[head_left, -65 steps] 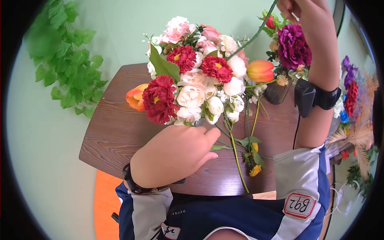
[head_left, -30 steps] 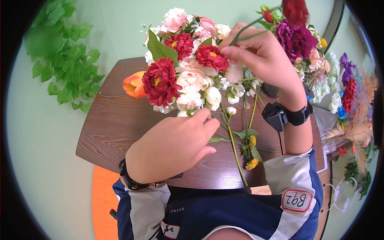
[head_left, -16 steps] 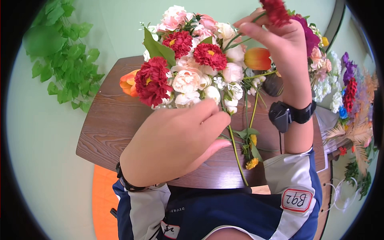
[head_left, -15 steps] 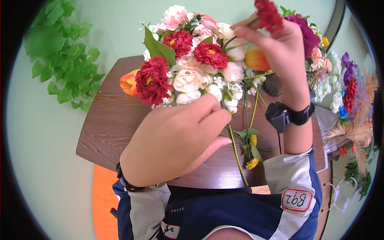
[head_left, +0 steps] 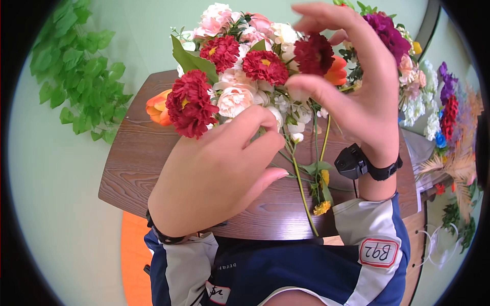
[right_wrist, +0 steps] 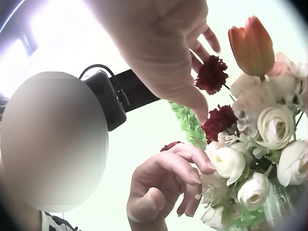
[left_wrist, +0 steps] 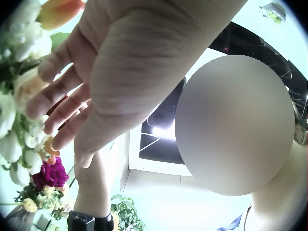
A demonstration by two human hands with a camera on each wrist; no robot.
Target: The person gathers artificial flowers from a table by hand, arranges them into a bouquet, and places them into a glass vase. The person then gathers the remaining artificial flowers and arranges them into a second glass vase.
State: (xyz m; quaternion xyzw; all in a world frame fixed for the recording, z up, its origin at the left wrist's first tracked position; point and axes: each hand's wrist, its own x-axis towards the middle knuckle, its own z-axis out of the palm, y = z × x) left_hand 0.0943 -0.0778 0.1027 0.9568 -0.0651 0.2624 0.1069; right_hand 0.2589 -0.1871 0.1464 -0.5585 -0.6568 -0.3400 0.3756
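Note:
A bouquet of white and pink flowers [head_left: 235, 101] with several red blooms and orange tulips stands over the table. My right hand [head_left: 357, 76] is beside it, thumb and fingers spread apart around a dark red flower [head_left: 314, 53]. In the right wrist view that flower [right_wrist: 211, 75] is on a thin stem that runs in among the white blooms. My left hand [head_left: 219, 171] is at the bouquet's near side, its fingers loosely bent. Its fingertips reach the white flowers [right_wrist: 228, 163] in the right wrist view, with the thumb off them. The stems' lower ends are hidden.
Loose stems with small yellow flowers [head_left: 321, 208] lie on the wooden table [head_left: 138, 158] in front of the bouquet. A second arrangement with a purple flower [head_left: 386, 38] stands behind my right hand. Green leaves [head_left: 81, 76] hang at the left, and more flowers [head_left: 449, 112] are at the far right.
The red flower has come down and left to the bouquet's right side. My right hand's fingers have spread from its stem. My left hand has shifted slightly left and up.

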